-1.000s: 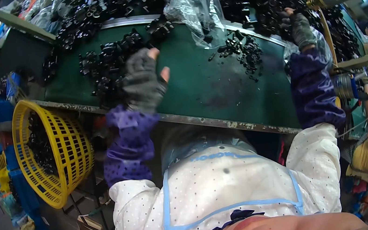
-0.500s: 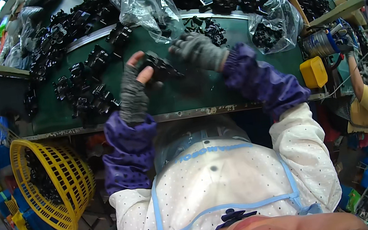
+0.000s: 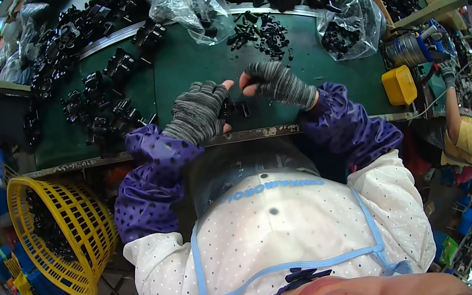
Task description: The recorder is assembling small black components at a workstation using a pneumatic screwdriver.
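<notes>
Gloves [image 3: 189, 115], grey, striped and fingerless, cover both hands of the person at the green bench [image 3: 330, 89]. The left hand [image 3: 198, 112] is closed around a black part [image 3: 237, 110], its back turned up, so most of the part is hidden beneath it; a shiny end shows past the fingers, near the bench's front edge. Whether the part also rests on the bench cannot be told. The right hand [image 3: 278, 86] is bent inward just beside it, fingers curled and thumb close to the index finger; whether something small sits between those fingertips cannot be told.

The part looks like moulded plastic: probably light enough for 1 hand, stiff, and a little slippery where its faces gleam. The main body should bear a firm grip, while any thin projecting bits may be more fragile, so the surest hold is likely around the thickest middle, with the exposed end left free for the other fingers. The bare fingertips should help against the smooth surface.

Similar black assemblies [image 3: 119, 64] lie to the left on the bench, and small loose black pieces [image 3: 259, 35] are scattered beyond the hands, between 2 clear plastic bags [image 3: 354, 19].
</notes>
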Action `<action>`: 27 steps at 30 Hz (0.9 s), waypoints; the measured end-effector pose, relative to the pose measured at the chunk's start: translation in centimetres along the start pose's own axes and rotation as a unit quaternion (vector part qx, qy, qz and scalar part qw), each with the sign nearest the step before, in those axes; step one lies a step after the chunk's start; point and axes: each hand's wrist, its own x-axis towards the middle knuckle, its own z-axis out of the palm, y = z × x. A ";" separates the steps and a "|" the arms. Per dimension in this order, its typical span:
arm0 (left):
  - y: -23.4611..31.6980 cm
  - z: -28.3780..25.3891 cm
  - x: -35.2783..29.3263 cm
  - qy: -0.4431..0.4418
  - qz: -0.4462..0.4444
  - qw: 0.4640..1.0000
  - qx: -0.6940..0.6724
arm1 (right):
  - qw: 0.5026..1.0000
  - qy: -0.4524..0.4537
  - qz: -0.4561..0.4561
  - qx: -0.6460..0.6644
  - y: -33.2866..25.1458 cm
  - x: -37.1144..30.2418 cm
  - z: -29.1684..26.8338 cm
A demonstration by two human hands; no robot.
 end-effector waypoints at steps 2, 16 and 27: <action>-0.1 0.7 0.6 0.027 0.003 1.000 0.007 | 0.999 -0.010 0.003 0.033 -0.2 -0.8 0.6; 2.1 1.5 0.3 0.284 -0.010 0.959 -0.018 | 0.902 0.047 -0.204 -0.377 -4.4 -0.5 -1.3; 2.3 2.1 0.9 0.329 -0.028 0.944 -0.029 | 0.896 0.027 -0.218 -0.386 -4.1 0.0 -1.2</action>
